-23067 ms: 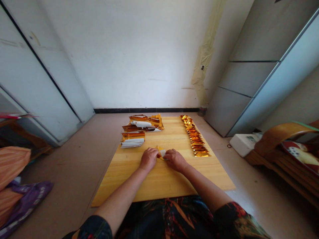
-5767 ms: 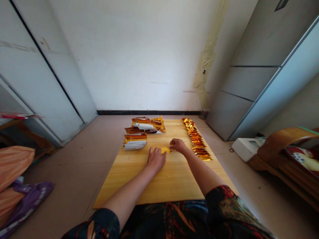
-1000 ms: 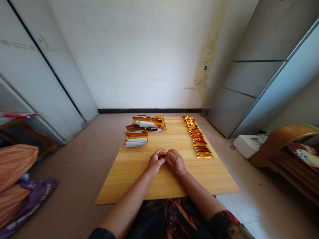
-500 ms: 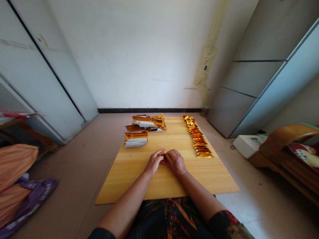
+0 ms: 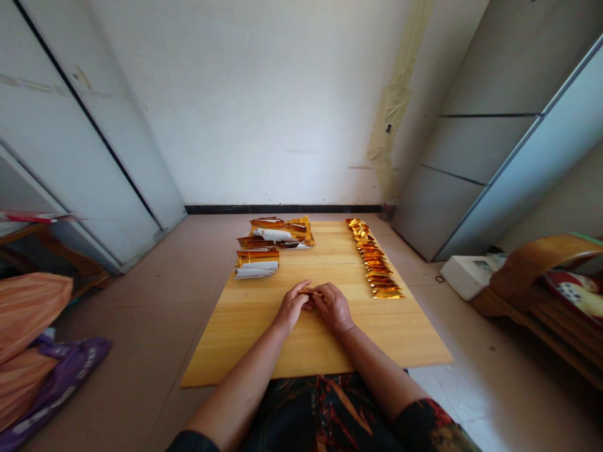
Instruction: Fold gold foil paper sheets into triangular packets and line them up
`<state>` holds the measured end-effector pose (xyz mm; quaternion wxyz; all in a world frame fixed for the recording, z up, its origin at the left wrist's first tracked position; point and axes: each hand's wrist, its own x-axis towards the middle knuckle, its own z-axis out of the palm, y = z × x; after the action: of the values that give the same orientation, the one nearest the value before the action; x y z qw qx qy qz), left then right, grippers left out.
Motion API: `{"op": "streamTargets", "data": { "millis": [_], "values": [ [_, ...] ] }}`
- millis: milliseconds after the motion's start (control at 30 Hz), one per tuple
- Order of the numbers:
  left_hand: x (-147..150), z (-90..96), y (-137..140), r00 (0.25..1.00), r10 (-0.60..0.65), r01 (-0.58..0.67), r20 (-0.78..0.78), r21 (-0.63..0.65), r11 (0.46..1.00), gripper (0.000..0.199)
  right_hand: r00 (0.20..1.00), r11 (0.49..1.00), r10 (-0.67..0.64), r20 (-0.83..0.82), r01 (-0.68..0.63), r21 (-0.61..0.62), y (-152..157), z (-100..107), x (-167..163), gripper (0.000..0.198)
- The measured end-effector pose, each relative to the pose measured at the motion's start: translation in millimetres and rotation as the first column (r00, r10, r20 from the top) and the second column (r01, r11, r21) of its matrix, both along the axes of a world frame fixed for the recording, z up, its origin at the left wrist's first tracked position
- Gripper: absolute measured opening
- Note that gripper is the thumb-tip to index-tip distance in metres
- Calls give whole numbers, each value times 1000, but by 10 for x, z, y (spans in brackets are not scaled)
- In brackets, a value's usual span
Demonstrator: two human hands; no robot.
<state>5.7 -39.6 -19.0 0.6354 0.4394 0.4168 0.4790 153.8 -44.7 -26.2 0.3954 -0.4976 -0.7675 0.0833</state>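
My left hand (image 5: 291, 306) and my right hand (image 5: 333, 306) meet over the middle of the wooden board (image 5: 226, 348). Between their fingertips both pinch a small piece of gold foil paper (image 5: 307, 291), mostly hidden by the fingers. To the far left lie stacks of gold foil sheets (image 5: 257, 257) with white backs, some curled. A white roll (image 5: 272, 234) rests among them. Down the right side runs a row of folded gold foil pieces (image 5: 377, 263), laid close one against another.
A grey refrigerator (image 5: 464, 138) stands at the back right. Beside it are a white box (image 5: 464, 276) and a wooden chair (image 5: 522, 282). Orange and purple bags (image 5: 56, 383) lie on the floor at left. A white wall (image 5: 264, 113) rises behind the board.
The foil piece between my fingertips shows slightly more as my fingers shift a little. Both hands keep their place, and the stacks and the row look the same.
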Motion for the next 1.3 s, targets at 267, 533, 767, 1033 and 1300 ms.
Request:
{"op": "streamTargets", "data": {
  "millis": [267,533,767,1033,1300],
  "values": [
    [-5,-5,9,998,0,2,62,-31,1000,58,1000,999,5,11,-6,49,-5,3,17,18],
    [-28,3,-21,999,-18,18,40,11,1000,68,984,987,-142,104,132,95,-16,102,109,17],
    [-67,-57,-9,1000,-8,9,-17,57,998,60,893,965,-243,379,183,188,-341,385,706,27],
    [-34,41,-29,998,26,-23,-51,60,998,54,785,931,-358,505,259,257,-738,362,1838,25],
    [-40,71,-38,995,26,-19,-101,76,997,52,703,897,-441,558,321,305,-645,226,1994,21]
  ]
}}
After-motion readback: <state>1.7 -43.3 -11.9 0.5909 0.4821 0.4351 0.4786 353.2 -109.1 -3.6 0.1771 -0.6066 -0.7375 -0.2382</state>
